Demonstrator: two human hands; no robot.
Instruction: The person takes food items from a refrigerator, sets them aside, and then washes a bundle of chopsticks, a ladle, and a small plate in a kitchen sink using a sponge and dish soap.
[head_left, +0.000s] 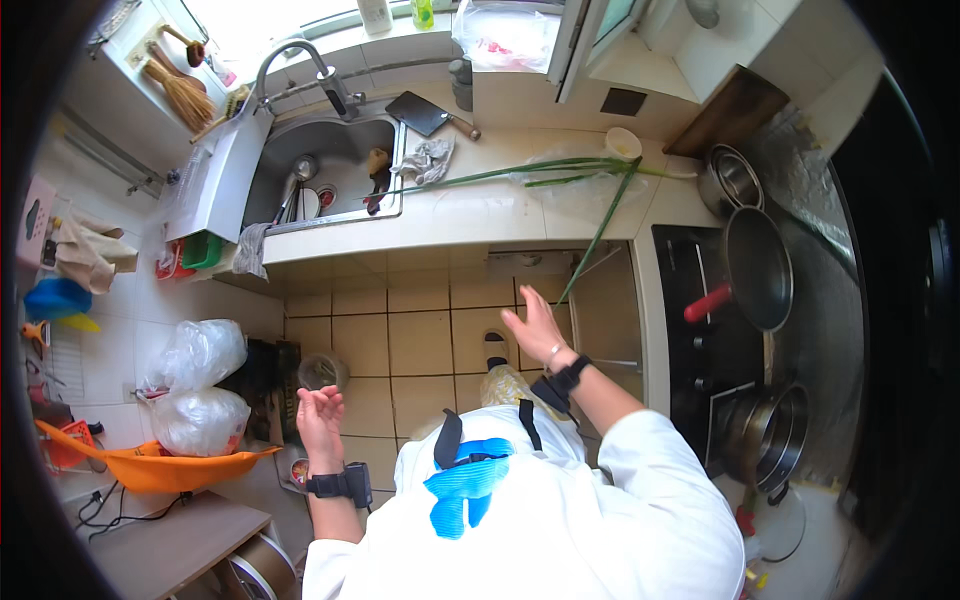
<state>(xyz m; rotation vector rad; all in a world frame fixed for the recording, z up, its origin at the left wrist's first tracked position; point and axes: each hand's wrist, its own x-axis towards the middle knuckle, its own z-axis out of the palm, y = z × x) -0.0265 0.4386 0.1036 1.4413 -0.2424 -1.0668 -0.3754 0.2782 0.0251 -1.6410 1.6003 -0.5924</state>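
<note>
My right hand (536, 328) is held out over the floor with fingers spread and nothing in it. Close to its fingertips hangs a long leaf of the green onions (577, 166), drooping off the counter's front edge; whether they touch I cannot tell. The onions lie across the counter (480, 214), partly on a thin clear plastic bag (574, 187), their leaf ends reaching over the sink (337, 142). My left hand (321, 424), lower left, is empty too, its fingers loosely curled and thumb apart. Both wrists carry black straps with small boxes.
A cleaver (427, 114) and a grey rag (427, 160) lie beside the sink. Right of the counter, a frying pan (759, 266) with a red handle sits by the black cooktop (686, 300). An orange basket (180, 469) holding plastic bags is at left. One cabinet door (607, 322) stands open.
</note>
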